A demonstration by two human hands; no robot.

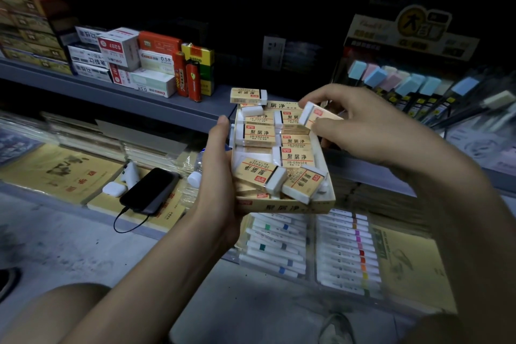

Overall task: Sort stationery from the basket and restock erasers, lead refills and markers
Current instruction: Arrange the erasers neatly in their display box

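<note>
Dim shelves are looming behind; the left hand is gripping the eraser box, the right hand pinching one eraser, likely light and firm, across its sleeve.

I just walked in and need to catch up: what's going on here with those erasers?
A person is handling an open eraser box. The left hand grips its left side, holding it up before the shelf. The right hand pinches a single eraser over the box's far right corner. Inside, some erasers lie in rows, others jumbled near the front. One loose eraser sits beyond the far left corner.
</note>
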